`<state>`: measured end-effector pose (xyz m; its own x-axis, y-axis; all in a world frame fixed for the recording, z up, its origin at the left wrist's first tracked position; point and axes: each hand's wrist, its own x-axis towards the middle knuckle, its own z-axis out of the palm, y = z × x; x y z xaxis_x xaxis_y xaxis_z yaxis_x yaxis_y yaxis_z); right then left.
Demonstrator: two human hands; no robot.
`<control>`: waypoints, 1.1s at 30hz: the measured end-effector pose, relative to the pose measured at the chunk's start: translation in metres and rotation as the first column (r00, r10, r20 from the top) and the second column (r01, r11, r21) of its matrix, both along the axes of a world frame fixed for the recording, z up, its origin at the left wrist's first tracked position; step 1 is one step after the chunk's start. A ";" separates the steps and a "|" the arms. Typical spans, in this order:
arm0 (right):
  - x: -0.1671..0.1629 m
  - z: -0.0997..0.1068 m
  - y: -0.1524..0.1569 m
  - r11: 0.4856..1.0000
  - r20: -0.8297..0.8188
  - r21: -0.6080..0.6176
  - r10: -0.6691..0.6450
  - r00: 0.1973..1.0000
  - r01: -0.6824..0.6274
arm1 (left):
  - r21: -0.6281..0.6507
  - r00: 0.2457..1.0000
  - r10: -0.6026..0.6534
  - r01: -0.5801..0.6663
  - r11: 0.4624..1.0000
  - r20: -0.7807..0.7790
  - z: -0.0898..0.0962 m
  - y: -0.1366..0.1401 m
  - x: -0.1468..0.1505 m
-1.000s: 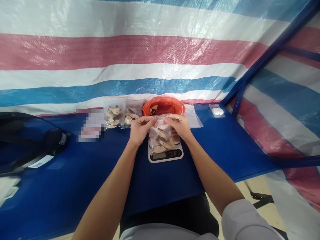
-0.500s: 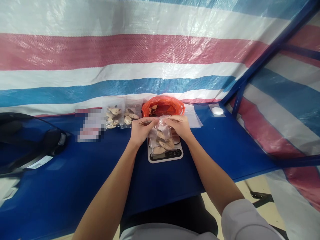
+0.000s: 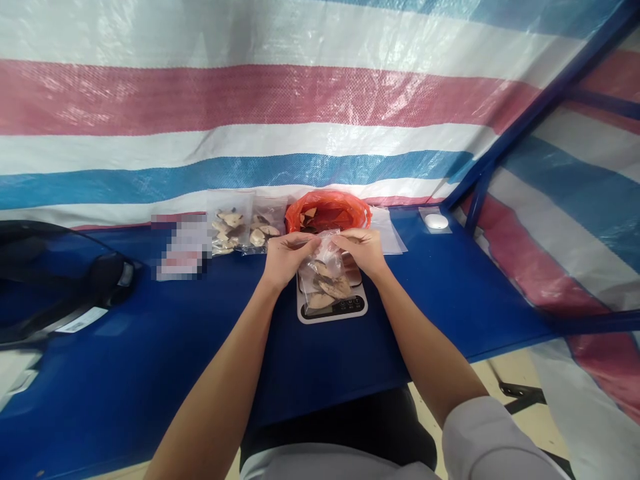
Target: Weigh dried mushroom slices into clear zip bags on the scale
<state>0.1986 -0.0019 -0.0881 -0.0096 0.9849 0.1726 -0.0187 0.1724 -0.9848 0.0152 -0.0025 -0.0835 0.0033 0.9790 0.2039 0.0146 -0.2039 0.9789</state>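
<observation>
A clear plastic bag [image 3: 327,283] with several pale brown, dark-edged slices in it hangs over the kitchen scale [image 3: 333,316]. My left hand [image 3: 289,259] pinches the bag's top edge from the left. On the opposite side, my right hand [image 3: 363,250] pinches the same edge, thumb and fingers closed. The scale is white with a dark button panel; the bag covers much of its plate and display. Just behind my hands stands an open red plastic bag [image 3: 327,200] with more of the slices inside.
Two filled clear bags, one at the left [image 3: 227,227] and one beside it [image 3: 265,230], lie left of the red bag. White sheets [image 3: 393,233] lie to its right, then a small white round object [image 3: 436,221]. A black item [image 3: 113,273] occupies the table's left side.
Both hands keep their pinch on the clear bag. Its top looks more bunched between the fingers, and the right fingers have shifted slightly to the right.
</observation>
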 end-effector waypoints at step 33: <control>-0.003 0.010 -0.004 1.000 0.034 -0.006 0.016 0.999 -0.016 | 0.029 0.996 0.052 -0.054 0.998 0.068 -0.007 0.005 -0.007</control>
